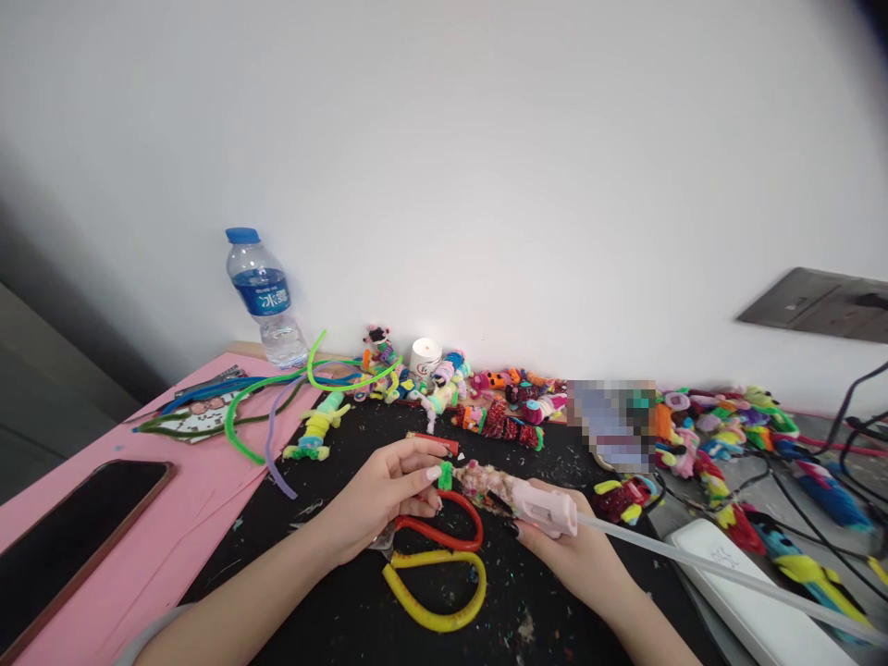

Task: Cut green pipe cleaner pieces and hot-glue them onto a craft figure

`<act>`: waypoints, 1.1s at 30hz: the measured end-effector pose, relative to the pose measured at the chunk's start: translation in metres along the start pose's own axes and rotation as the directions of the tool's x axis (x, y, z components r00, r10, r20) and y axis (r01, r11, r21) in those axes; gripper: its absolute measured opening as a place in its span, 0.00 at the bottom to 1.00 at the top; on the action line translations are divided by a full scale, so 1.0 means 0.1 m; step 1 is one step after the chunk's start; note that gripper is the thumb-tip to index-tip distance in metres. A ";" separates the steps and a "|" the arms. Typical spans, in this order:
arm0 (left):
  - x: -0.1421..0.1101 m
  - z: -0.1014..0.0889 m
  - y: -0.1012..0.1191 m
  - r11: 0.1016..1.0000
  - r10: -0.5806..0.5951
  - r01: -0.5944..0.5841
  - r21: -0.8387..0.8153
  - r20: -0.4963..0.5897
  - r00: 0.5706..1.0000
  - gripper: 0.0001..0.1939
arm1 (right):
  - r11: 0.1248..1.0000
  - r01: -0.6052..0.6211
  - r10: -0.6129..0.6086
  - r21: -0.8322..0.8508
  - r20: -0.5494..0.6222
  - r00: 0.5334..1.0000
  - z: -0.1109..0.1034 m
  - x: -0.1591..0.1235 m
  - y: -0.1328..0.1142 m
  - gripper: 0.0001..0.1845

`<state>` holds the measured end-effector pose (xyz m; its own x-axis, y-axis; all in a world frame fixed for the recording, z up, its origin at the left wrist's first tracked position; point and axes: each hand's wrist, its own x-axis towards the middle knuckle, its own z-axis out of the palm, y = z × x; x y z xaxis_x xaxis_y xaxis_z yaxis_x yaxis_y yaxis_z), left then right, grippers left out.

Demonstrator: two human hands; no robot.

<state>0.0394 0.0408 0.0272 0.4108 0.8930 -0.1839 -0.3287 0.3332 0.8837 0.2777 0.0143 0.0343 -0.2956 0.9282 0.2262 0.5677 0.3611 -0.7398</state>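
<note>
My left hand pinches a small green piece of pipe cleaner between thumb and fingers. Wrapped around a pale pink hot glue gun is my right hand. The gun's nozzle end is crusted with fuzz and bits, and it points left at the green piece, very close to it; contact cannot be made out. A long translucent glue stick runs out of the gun's back. Scissors with a red and a yellow handle lie below my hands, their blades partly hidden by my left hand.
Fuzzy pipe cleaner figures line the wall, with a yellow-green one at left. Loose pipe cleaners, a water bottle, a white cup and a phone stand or lie around. A white power bank and cables are right.
</note>
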 end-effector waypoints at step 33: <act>-0.01 0.00 0.00 1.000 -0.013 0.013 0.008 0.006 1.000 0.12 | 0.997 0.015 -0.016 -0.070 -0.006 1.000 -0.01 0.00 0.02 0.06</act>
<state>0.0388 0.0402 0.0272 0.4197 0.8870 -0.1928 -0.3165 0.3421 0.8848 0.2799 0.0148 0.0331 -0.3002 0.9228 0.2414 0.6154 0.3807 -0.6902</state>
